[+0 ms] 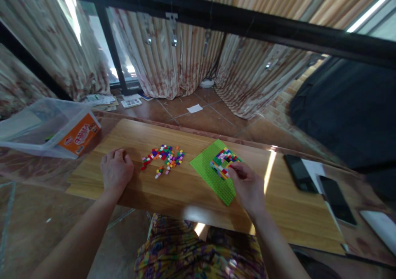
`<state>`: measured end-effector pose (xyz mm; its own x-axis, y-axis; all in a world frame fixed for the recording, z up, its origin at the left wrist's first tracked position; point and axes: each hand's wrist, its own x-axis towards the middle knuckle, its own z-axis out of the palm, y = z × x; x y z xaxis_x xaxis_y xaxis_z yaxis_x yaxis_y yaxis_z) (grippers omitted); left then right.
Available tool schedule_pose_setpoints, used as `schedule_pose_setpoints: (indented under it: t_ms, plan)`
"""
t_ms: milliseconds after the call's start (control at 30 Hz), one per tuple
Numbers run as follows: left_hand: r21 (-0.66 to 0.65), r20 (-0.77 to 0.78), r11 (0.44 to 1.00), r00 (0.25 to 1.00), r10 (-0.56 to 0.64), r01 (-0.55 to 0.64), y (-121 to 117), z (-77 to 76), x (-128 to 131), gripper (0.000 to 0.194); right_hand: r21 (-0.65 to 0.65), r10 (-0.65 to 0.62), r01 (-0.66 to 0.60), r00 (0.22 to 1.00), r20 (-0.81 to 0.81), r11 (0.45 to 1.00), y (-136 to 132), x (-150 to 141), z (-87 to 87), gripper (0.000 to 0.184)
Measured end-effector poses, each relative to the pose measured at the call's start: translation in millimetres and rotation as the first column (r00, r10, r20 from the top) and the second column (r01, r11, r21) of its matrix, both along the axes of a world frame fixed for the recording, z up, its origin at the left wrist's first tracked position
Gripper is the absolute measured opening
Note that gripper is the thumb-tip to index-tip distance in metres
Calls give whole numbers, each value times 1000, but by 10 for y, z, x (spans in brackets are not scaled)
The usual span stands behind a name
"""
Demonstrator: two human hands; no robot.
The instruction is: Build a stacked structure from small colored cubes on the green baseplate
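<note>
My right hand [247, 184] pinches a small red brick [231, 167] over the green studded baseplate [204, 165]; left of the baseplate, my loosely curled left hand [116, 169] rests on the wooden counter [148, 196].

Yellow, purple and dark patterned cloth [173, 250] over the lap; forearms sleeveless.

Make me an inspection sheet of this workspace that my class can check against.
Surface: wooden board, with a bright light streak right of the green baseplate.
Things in hand: multicoloured loose bricks on the board; a patch of bricks on the baseplate.
Clutter: clear bin at left; two dark phones at right.
Hands: left hand rests beside the loose bricks; right hand is over the patch, its grip unclear.
Cables: nothing seen.
Surroundings: curtains, tiled floor.
</note>
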<state>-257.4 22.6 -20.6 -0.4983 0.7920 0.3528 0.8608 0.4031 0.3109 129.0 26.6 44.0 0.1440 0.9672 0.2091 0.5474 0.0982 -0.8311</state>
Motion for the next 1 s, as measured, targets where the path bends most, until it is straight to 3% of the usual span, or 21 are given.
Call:
schedule_pose_setpoints:
  t_ms: [167,333,433,567,667,800,1000]
  plan:
    - [30,24,999,1000,-10,9,2,-5,-4,43,141,-68,53,992,104,989,227,237,-77,21]
    - [30,43,999,999,-25,24,-8,19,-4,41,266,-90,40,980,177,963,388,194,-232,18]
    - [26,46,999,999,-23,22,-8,41,12,41,259,-126,76,975,183,963,431,160,-304,16]
    - [24,53,1000,999,-12,11,-5,52,28,41,212,-166,146,983,78,966,462,150,-370,15]
    - [23,54,1000,998,-13,12,-7,37,22,41,147,-173,187,980,-102,971,487,146,-409,18]
    - [28,48,999,999,-19,18,-13,11,3,40,29,-138,155,940,-310,988,508,132,-442,24]
    - [21,33,999,999,-36,35,-19,21,5,43,-48,-165,160,884,-438,986,502,106,-465,27]
